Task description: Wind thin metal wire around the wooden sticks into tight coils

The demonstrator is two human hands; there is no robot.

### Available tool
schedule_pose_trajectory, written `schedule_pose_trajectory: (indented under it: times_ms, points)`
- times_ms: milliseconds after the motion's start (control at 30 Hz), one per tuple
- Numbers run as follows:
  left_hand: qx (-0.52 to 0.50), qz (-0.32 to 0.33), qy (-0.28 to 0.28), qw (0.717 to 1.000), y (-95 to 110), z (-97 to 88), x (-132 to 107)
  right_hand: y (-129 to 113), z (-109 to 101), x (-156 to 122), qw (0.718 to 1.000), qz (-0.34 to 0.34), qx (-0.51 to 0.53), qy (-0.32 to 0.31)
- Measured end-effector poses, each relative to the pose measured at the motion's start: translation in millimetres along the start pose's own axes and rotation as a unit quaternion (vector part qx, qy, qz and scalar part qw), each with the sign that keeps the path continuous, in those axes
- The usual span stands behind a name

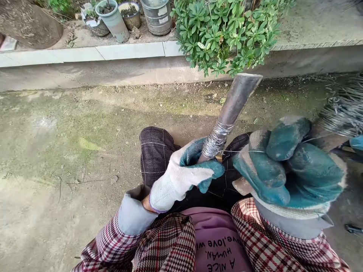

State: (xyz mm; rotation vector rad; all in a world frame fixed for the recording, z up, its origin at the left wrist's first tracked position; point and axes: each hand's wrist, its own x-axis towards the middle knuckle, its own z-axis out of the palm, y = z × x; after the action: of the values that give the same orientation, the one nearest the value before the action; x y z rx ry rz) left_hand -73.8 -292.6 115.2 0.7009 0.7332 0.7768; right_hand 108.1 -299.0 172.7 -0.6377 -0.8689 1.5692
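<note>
My left hand (184, 170), in a white glove with a teal palm, is closed round the lower end of a dark wooden stick (241, 98). The stick tilts up and to the right. Several turns of thin silvery wire (218, 138) are wound round it just above my fingers. My right hand (289, 166), gloved likewise, is closed round a second wooden stick (326, 138), which shows on both sides of the fist. A thick bundle of loose wire (344, 111) surrounds its far end. One strand runs from the wound stick to my right fingers.
Beyond the dirt ground (70, 151) runs a low tiled ledge (127, 52). On it stand several plant pots (113, 20), a metal bucket (157, 17) and a leafy green shrub (227, 34) overhanging the edge. A dark small object (353, 228) lies at the right.
</note>
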Motion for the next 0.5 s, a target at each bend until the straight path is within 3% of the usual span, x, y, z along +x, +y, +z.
schedule_pose_trajectory:
  times_ms: [200,333,500]
  points:
    - [-0.024,0.029,0.044,0.998,1,6.1,4,15,1,-4,0.995,0.021,0.044,-0.083]
    - [-0.01,0.061,0.051,0.997,-5,3.7,3,16,3,-5,0.996,0.043,0.051,-0.063]
    - [0.073,0.138,0.116,0.981,-8,6.0,3,21,6,-11,0.996,0.078,0.026,-0.03]
